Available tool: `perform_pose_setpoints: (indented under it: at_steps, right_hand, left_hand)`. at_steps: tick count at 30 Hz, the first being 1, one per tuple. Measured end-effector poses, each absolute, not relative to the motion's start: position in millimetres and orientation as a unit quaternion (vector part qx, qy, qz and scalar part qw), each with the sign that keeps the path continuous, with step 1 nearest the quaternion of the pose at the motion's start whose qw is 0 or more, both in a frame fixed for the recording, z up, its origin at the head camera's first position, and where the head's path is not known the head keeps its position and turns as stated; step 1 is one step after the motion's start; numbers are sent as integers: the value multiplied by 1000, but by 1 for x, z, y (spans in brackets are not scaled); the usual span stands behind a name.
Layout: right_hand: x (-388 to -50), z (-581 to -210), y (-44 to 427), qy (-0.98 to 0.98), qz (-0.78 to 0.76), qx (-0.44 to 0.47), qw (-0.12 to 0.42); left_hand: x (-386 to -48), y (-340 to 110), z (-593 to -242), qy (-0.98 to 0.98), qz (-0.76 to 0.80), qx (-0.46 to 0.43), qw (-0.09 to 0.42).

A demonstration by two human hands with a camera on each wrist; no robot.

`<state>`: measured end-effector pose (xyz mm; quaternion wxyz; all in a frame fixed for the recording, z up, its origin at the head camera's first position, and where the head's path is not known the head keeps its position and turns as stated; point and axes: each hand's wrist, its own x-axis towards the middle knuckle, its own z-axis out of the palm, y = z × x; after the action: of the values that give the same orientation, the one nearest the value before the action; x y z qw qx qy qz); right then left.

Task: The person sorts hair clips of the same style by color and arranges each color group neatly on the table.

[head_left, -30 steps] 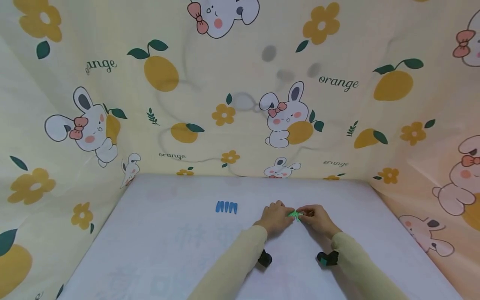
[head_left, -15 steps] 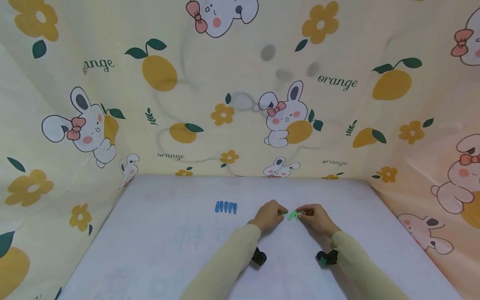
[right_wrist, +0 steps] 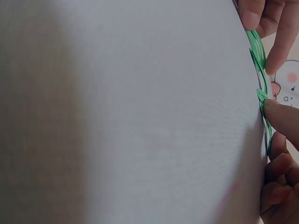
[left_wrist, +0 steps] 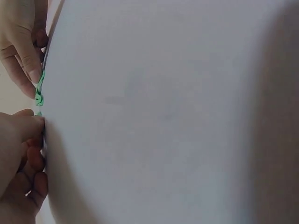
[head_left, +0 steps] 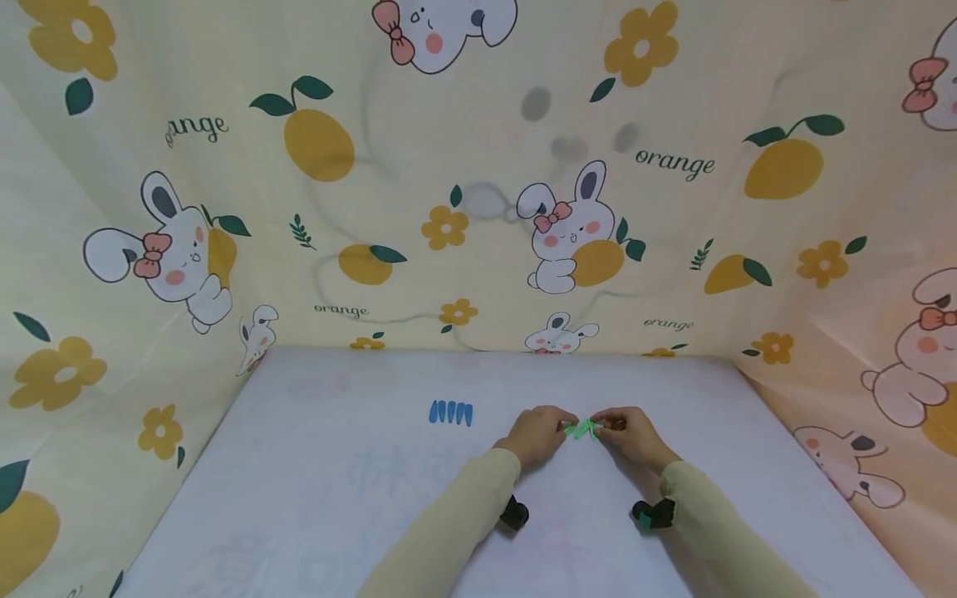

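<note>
Green pieces (right_wrist: 256, 44) lie on the white table (head_left: 314, 473), between my two hands; whether they touch one another I cannot confirm. My left hand (head_left: 538, 433) is nearly closed, finger and thumb pinching the left end. My right hand (head_left: 630, 433), fingers curled, holds the right end. Change noted: the gap beside the left fingertips half a second ago now shows green. I judge the group extended leftward. Blue pieces (head_left: 451, 413), further left, remain in their row.

Patterned cloth (head_left: 419, 141) bearing the word "orange" (head_left: 675, 164) in dark script at four places, one creased; counter (head_left: 299, 531) showing faint, unreadable marks (head_left: 383, 467).
</note>
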<state>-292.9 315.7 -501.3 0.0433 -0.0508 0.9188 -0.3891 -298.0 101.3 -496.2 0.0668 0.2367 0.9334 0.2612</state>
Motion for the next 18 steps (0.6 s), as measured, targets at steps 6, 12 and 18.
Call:
perform_pose_setpoints:
  at_steps: [6,12,18]
  right_hand:
    - [-292,-502,314,919,-388,-55,39]
    - [-292,-501,314,923,-380,-48,46]
    - [-292,-499,313,920,-386,-43,54]
  left_hand:
    - [-296,97,-495,928,281,228,86]
    - [-297,89,-493,898,365,223,106]
    - [-295,80,-489,877,412,219,116]
